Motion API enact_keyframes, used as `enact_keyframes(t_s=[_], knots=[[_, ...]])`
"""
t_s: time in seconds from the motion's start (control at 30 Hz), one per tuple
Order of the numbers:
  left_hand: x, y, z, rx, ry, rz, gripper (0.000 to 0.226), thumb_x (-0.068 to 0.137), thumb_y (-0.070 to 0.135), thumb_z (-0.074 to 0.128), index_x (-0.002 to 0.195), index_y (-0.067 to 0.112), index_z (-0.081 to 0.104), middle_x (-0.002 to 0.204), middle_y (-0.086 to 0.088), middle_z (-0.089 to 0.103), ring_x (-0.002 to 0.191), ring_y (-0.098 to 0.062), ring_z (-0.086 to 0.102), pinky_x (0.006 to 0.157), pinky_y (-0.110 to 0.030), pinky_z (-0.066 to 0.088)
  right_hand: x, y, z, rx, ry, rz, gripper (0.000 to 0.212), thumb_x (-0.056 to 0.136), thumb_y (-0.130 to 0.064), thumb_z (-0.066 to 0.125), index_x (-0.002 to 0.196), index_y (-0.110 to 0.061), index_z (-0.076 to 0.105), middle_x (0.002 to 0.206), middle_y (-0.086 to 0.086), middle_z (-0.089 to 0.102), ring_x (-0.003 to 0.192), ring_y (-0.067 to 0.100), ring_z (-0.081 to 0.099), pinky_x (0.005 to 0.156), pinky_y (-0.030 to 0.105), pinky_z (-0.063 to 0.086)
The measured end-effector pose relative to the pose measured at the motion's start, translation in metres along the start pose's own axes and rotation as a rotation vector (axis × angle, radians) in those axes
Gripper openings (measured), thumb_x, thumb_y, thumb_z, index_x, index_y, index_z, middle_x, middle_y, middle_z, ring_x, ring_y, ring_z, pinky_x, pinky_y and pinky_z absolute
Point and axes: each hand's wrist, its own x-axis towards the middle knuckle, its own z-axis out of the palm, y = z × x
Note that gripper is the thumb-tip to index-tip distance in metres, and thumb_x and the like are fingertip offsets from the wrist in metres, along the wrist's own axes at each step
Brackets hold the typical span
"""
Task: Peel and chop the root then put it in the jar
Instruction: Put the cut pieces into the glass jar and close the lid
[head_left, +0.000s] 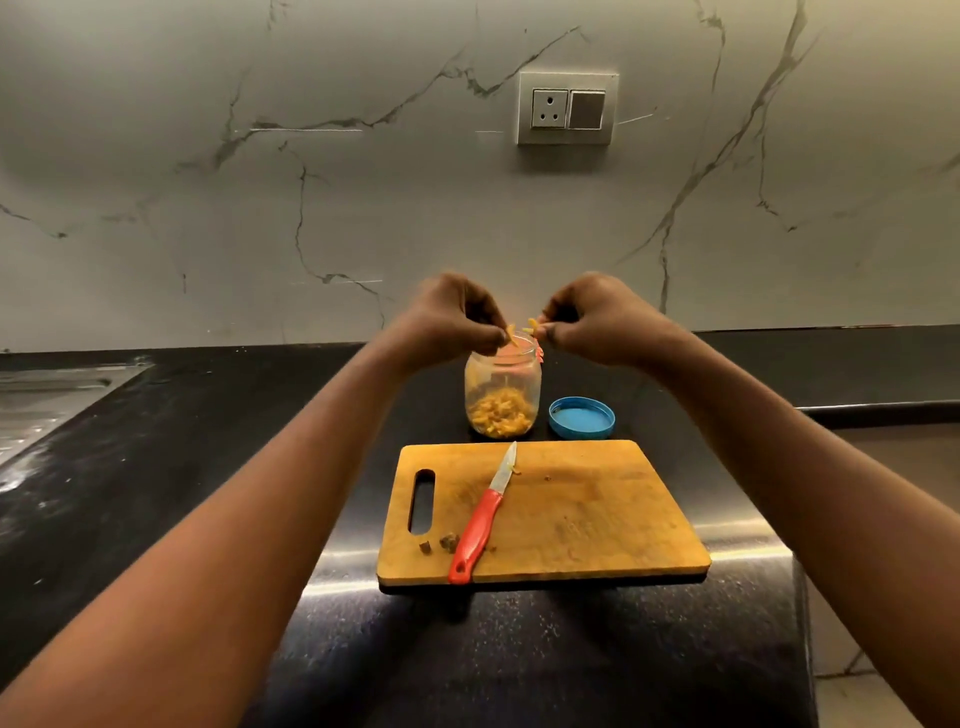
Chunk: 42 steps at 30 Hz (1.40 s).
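Root (501, 415), chopped yellow, sits heaped in open jar (503, 374) just beyond board (597, 519). Left hand (447, 325) and right hand (605, 325) hover over jar mouth, fingers each pinching a sliver (511, 335); held there, I judge, so pieces drop straight in. Knife (483, 519) laid aside on board; lid (582, 418) off, right of jar.

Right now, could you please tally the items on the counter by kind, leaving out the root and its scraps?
Jar: 1
Lid: 1
Cutting board: 1
Knife: 1
Total: 4
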Motion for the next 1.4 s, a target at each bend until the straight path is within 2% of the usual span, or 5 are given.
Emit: enact_keyframes(t_s=[0.17, 0.37, 0.57, 1.17, 1.4], knots=[[0.03, -0.002, -0.005, 0.04, 0.035, -0.099, 0.008, 0.08, 0.002, 0.076, 0.087, 0.0, 0.073, 0.083, -0.015, 0.073, 0.07, -0.015, 0.072, 0.069, -0.024, 0.06, 0.037, -0.005, 0.014, -0.06, 0.004, 0.067, 0.019, 0.081, -0.02, 0.07, 0.094, -0.006, 0.071, 0.088, 0.009, 0.07, 0.081, 0.02, 0.064, 0.068, 0.034, 0.054], [0.04, -0.008, 0.001, 0.123, 0.029, -0.194, 0.011, 0.079, 0.006, 0.077, 0.089, 0.002, 0.074, 0.082, -0.01, 0.073, 0.069, -0.009, 0.071, 0.055, -0.012, 0.053, 0.05, -0.003, 0.027, -0.083, -0.026, 0.081, 0.02, 0.078, -0.014, 0.073, 0.095, -0.005, 0.069, 0.089, 0.008, 0.068, 0.08, 0.018, 0.064, 0.06, 0.023, 0.049], [0.04, -0.005, -0.001, 0.193, 0.003, -0.197, 0.013, 0.08, 0.01, 0.078, 0.092, 0.006, 0.075, 0.084, -0.005, 0.074, 0.069, -0.005, 0.07, 0.053, -0.011, 0.052, 0.052, -0.004, 0.023, -0.091, -0.048, 0.041, 0.016, 0.077, -0.011, 0.074, 0.093, -0.006, 0.072, 0.087, 0.006, 0.071, 0.078, 0.016, 0.067, 0.072, 0.028, 0.056], [0.032, 0.0, 0.003, 0.295, 0.04, -0.127, 0.015, 0.08, 0.008, 0.077, 0.095, 0.009, 0.076, 0.091, -0.003, 0.073, 0.077, -0.005, 0.068, 0.063, -0.014, 0.053, 0.044, -0.01, 0.017, -0.08, -0.052, -0.017, 0.024, 0.079, 0.004, 0.065, 0.097, -0.01, 0.072, 0.096, 0.005, 0.07, 0.088, 0.017, 0.066, 0.077, 0.03, 0.058], [0.026, -0.001, 0.007, 0.292, 0.104, -0.066, 0.017, 0.077, 0.011, 0.081, 0.093, 0.01, 0.077, 0.089, -0.001, 0.073, 0.077, -0.006, 0.068, 0.065, -0.016, 0.054, 0.038, -0.012, 0.019, -0.053, 0.01, -0.066, 0.027, 0.07, -0.004, 0.079, 0.096, -0.009, 0.073, 0.09, 0.004, 0.07, 0.082, 0.014, 0.067, 0.072, 0.026, 0.057]])
